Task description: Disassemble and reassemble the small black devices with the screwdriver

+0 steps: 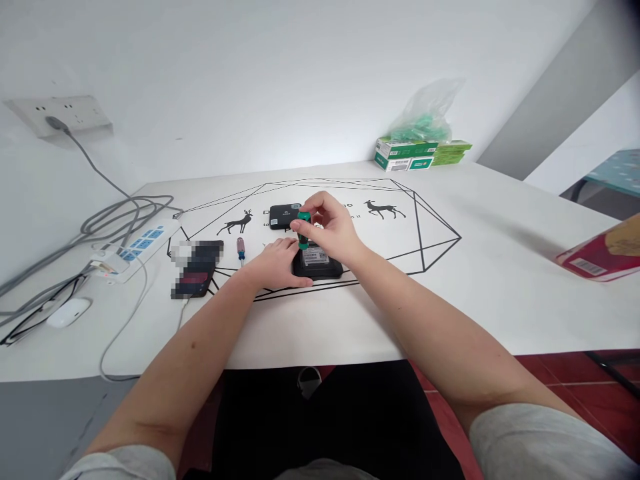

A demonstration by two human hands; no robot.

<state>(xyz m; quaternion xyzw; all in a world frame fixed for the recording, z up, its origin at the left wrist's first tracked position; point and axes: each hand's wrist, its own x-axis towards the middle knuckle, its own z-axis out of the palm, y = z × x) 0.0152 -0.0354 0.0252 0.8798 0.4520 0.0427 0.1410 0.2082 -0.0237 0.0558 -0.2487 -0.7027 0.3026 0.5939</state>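
My right hand (336, 230) is closed round the handle of a green and black screwdriver (303, 225), which stands nearly upright. Its tip is hidden; the tool points down at the far left part of a flat black device (327, 271) with a white printed label in its open face. At that device's left side, my left hand (276, 265) grips it, thumb along the near edge and fingers towards the far side. Just beyond lies a smaller flat black square piece (283, 217) bearing small labels. A second screwdriver (241, 248) with a clear reddish and blue handle rests left of my left hand.
On the left are a phone (200, 270), partly blurred out, a white power strip (150, 243), grey cables, glasses (45, 310) and a white case (69, 312). Green and white boxes (405, 155) with a plastic bag stand at the back. A red packet (603, 250) lies far right.
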